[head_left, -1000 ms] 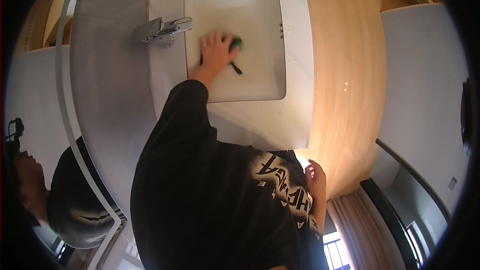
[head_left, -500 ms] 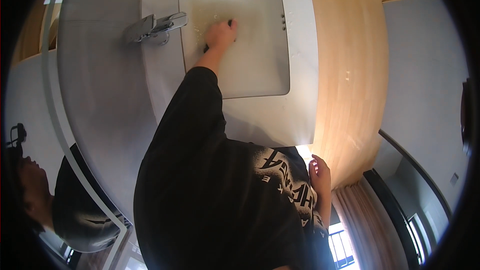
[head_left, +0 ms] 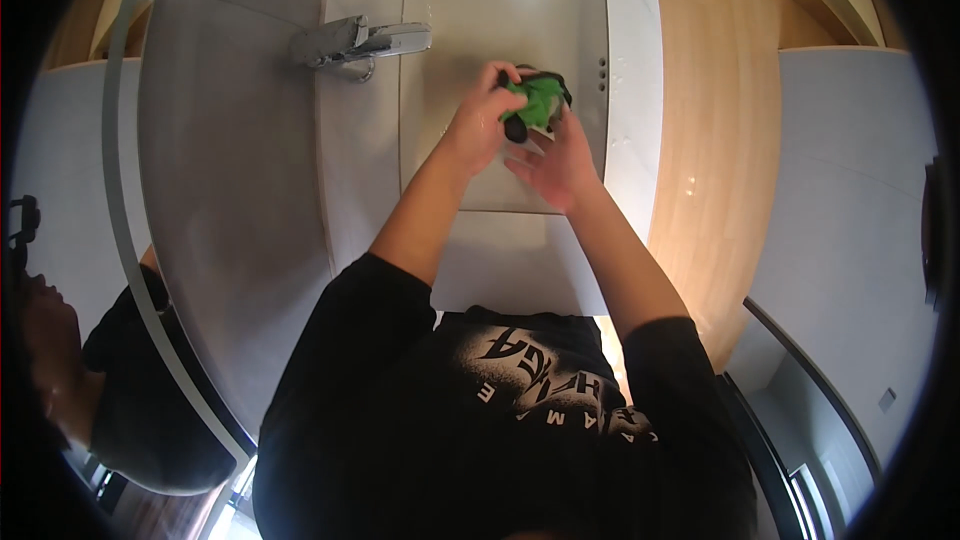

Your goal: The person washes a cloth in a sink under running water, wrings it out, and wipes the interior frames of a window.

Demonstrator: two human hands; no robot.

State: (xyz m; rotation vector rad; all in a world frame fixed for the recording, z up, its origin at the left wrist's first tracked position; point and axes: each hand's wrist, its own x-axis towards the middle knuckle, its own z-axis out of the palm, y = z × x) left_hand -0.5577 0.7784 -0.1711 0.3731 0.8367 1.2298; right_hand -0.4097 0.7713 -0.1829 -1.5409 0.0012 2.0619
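Note:
Both my hands are over the white sink basin (head_left: 470, 0). My left hand (head_left: 478, 122) is closed around a green scrubbing pad with a black handle part (head_left: 537, 100), holding it above the basin's right half. My right hand (head_left: 556, 166) is just below the pad. Its fingers are spread and its thumb rests against the pad's lower edge. My black sleeves and printed black shirt fill the lower part of the view.
A chrome faucet (head_left: 362, 40) sits on the white counter (head_left: 350, 160) left of the basin, its spout reaching over the bowl. A rounded mirror (head_left: 200, 190) on the left reflects me. Light wooden flooring (head_left: 700, 140) runs along the right.
My left hand was alone in the basin with the pad while my right hand hung at my side. My right hand has now come up to the pad, which is lifted toward the basin's right side.

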